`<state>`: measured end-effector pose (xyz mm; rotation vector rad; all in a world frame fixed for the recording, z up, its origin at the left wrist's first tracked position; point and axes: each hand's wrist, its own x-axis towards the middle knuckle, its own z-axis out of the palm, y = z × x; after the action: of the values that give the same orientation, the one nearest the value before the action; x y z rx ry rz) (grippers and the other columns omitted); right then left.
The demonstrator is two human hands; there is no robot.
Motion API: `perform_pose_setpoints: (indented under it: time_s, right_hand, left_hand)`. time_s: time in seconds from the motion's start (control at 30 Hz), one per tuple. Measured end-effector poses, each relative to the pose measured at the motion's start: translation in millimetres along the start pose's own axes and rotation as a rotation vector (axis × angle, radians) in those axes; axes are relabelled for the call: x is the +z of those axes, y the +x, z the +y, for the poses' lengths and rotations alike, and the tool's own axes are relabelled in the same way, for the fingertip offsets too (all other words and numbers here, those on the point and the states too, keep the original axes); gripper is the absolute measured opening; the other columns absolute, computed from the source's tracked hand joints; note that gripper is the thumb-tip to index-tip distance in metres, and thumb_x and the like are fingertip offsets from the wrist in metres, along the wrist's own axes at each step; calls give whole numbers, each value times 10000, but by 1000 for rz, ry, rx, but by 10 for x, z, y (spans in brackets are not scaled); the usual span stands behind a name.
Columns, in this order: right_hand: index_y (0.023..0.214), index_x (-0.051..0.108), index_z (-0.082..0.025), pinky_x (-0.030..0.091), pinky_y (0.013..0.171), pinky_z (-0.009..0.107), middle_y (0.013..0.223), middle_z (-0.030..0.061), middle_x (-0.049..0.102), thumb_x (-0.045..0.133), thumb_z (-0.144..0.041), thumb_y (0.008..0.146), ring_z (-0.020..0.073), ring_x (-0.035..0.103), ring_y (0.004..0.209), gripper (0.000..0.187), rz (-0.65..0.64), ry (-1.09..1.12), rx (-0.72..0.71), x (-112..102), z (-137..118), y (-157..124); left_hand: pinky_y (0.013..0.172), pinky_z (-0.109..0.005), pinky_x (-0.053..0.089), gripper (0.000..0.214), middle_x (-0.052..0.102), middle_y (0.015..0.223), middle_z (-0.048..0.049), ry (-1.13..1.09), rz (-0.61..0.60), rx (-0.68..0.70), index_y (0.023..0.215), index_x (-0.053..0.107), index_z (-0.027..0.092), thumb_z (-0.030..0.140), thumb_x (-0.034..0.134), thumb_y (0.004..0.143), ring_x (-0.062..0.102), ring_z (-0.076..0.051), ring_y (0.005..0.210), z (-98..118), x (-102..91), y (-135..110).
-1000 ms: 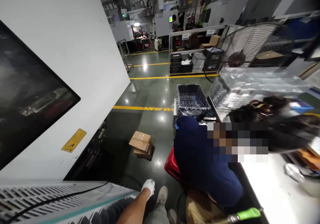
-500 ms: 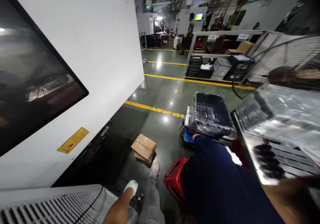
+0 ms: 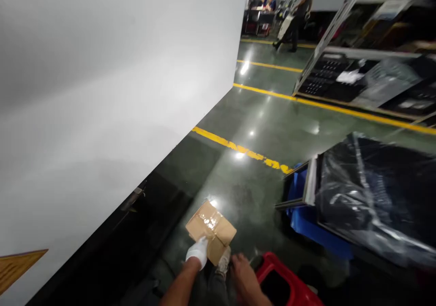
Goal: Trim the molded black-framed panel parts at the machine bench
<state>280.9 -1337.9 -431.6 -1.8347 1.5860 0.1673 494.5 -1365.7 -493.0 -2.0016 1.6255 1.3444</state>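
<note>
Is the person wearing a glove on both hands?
No: the left hand by the cardboard box wears a white glove, while the right hand is bare.

Gloved hand now at the box; second hand in view

The white-gloved left hand (image 3: 197, 250), earlier hanging short of the cardboard box (image 3: 211, 230), now lies against its near edge at the bottom centre of the frame. The bare right hand (image 3: 242, 269), unseen before, has come in beside the red stool (image 3: 289, 288). The seated person in blue and the steel table have dropped out of view.
</note>
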Motion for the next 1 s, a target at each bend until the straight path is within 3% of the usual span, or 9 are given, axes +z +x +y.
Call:
perform_pose_setpoints:
  time_s: [0.1,0.2,0.3,0.43,0.6,0.7,0.77,0.9,1.0]
  right_hand:
    - [1280,674,-202,435,1079,457,1382,165,602,458,-42,843,330,532,1313,513,-30,-138,-59,274,146,861]
    - [1486,483,-267,268,1179,584,1606,127,378,493,-108,861,370,285,1491,645,-29,-306,-211,593,256,1458]
    - [1541,381,-342,203,1150,705,1649,91,301,513,-156,879,432,198,1509,700,-37,-487,-325,880,338,1778]
    - [1554,344,-364,225,1108,740,1662,73,270,482,-161,910,497,136,1500,689,-14,-504,-336,1027,344,1858]
    - [1567,326,-287,260,1121,674,1648,151,271,568,-149,810,520,186,1475,806,-44,-382,-351,704,154,1664]
    - [1580,287,-217,374,1101,430,1642,161,279,550,-90,761,369,394,1423,870,-149,-257,-318,289,204,1663]
    - [1571,288,-203,439,983,326,1594,159,377,479,-72,804,268,562,1280,802,-173,-206,-193,3,348,1774]
    - [1398,488,-151,446,839,310,1208,155,704,404,-171,908,251,673,1074,498,-169,-195,-44,-360,657,2112]
    - [1264,573,-171,421,766,292,1071,130,745,441,-214,909,236,696,976,381,-211,-197,-16,-421,741,2263]
  left_hand:
    - [1203,-393,386,593,497,1556,-97,119,-19,53,1436,513,233,115,346,880,479,-236,1417,-25,84,470]
    - [1085,-487,505,670,538,1513,-133,214,-13,81,1449,490,270,60,386,821,617,-304,1264,-60,152,789]
    - [943,-535,568,618,556,1472,-177,288,21,105,1412,522,234,71,325,849,690,-336,1104,-35,210,981]
    - [900,-529,564,485,674,1239,-203,326,45,88,1249,630,168,112,382,836,690,-363,1072,93,259,1060]
    - [799,-517,585,378,710,1062,-212,322,47,-1,1096,679,144,181,408,835,712,-389,982,36,245,785]
    - [786,-510,590,399,700,1085,-195,322,64,22,1144,643,159,158,387,838,711,-370,958,-80,233,560]
    - [794,-512,593,501,647,1304,-177,333,64,113,1259,594,198,115,365,822,705,-353,970,-92,238,507]
    - [805,-537,595,708,339,1647,-108,303,17,227,1500,383,295,131,383,811,711,-352,996,143,215,700]
    - [827,-515,581,529,596,1423,-200,243,29,82,1388,547,216,317,415,886,718,-366,995,415,99,885]
